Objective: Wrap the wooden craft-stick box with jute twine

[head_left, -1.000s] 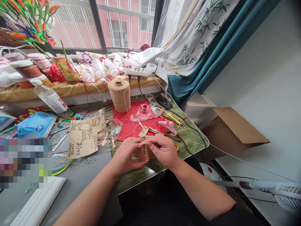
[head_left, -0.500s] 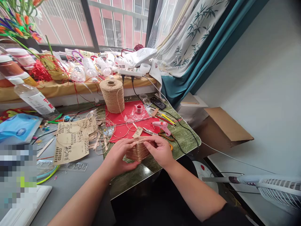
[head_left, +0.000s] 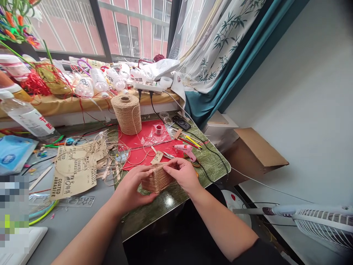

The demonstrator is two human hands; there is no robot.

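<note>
Between my hands is a small box wrapped in twine (head_left: 157,179), one corner turned toward me. My left hand (head_left: 135,187) clasps its left side, thumb low by the bottom corner and fingers along the top. With thumb and fingers pinched, my right hand (head_left: 182,174) holds the box's upper right edge; whether a strand lies in that pinch cannot be made out. Just behind the box lie a small sandpaper piece (head_left: 156,157) and scissors (head_left: 168,155), partly hidden. A pink glue gun (head_left: 186,149) rests beyond my right hand. The large twine spool (head_left: 126,115) stands upright farther back.
Sandpaper sheets (head_left: 73,171) and tangled twine lie to the left, near a clear stencil ruler (head_left: 79,201). A power strip (head_left: 148,88) sits on the sill, its cords crossing the table. A phone (head_left: 181,122) lies at the back. At right are a cardboard box (head_left: 259,147) and a fan (head_left: 325,221).
The view has swung slightly right, so everything sits farther left in the picture. Both hands keep hold of the twine-wrapped box, with little change in their grip.
</note>
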